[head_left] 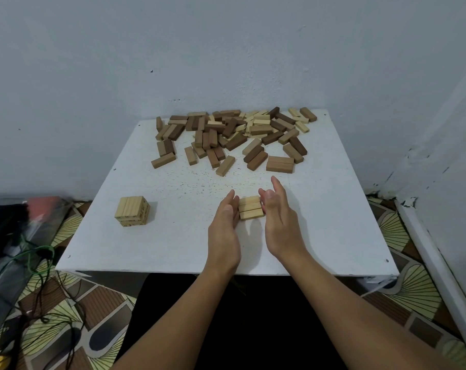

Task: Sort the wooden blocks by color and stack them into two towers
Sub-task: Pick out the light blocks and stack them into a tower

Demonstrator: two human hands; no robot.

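White table [173, 244]: both hands flank three blocks [250, 207].

Single head-worn wide-angle view, looking forward and down from above the near edge of the white counter [173, 249]. Close range, forearms enter from bottom. Far wall [226, 49] fills top half; edges distorted.

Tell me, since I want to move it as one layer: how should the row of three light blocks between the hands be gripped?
Squeeze the row of three light blocks at its two short-end faces, from left and right. The left hand and right hand already flank those ends; inward pressure there likely keeps the blocks aligned.
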